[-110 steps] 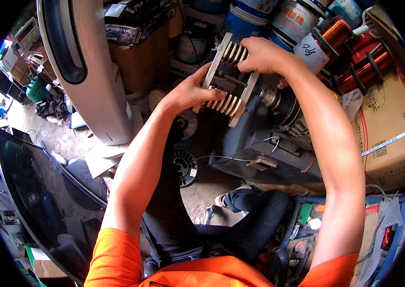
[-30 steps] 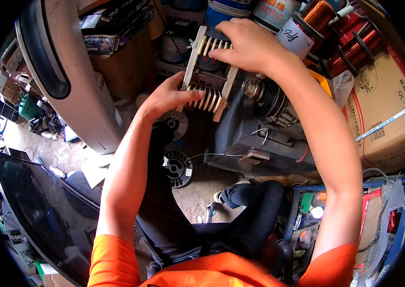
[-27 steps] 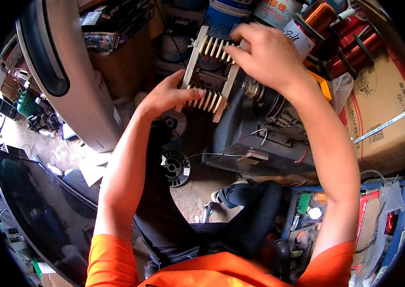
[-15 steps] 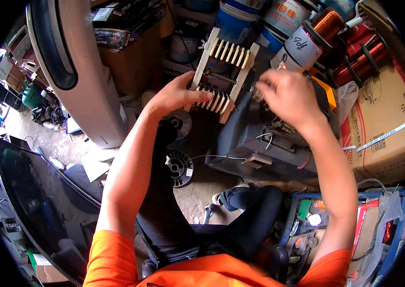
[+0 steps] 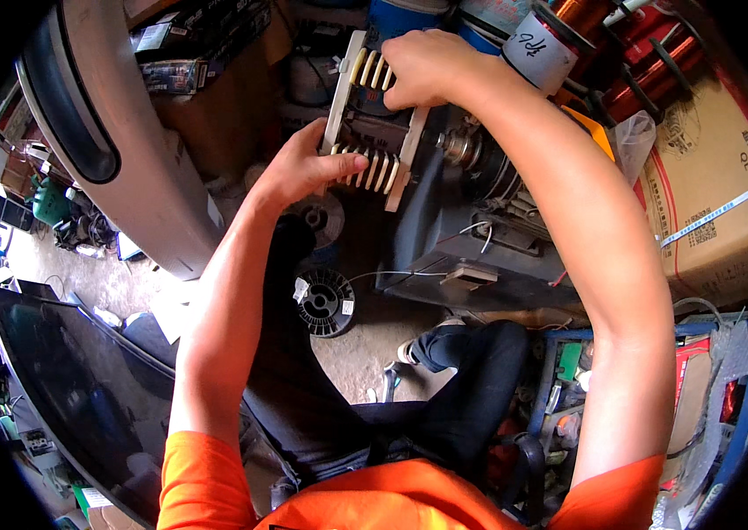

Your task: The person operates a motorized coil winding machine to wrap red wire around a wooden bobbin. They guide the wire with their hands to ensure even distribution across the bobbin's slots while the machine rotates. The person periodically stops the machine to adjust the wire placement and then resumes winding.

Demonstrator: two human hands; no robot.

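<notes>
A pale coil-winding former [image 5: 344, 88], two side bars joined by slotted, comb-like blocks, is held tilted in front of me. My left hand [image 5: 299, 170] is wrapped round its lower left part, the thumb lying across the near slotted block [image 5: 374, 170]. At the far end my right hand [image 5: 431, 66] grips the upper right of the former with bent fingers, hiding that corner. To the right of the former, apart from it, a metal shaft [image 5: 458, 147] sticks out of a dark winding machine [image 5: 422, 238].
Copper wire reels [image 5: 665, 71] and a white-labelled spool [image 5: 546, 49] stand at the back right, beside a cardboard box [image 5: 710, 194]. A black spool [image 5: 324, 303] lies on the floor, its thin wire running to the machine. A tall grey casing [image 5: 140, 168] rises at left.
My right hand has moved from beside the machine's shaft up and left onto the former's far end. The former, in my left hand, sits slightly further left; the whole view has shifted.
</notes>
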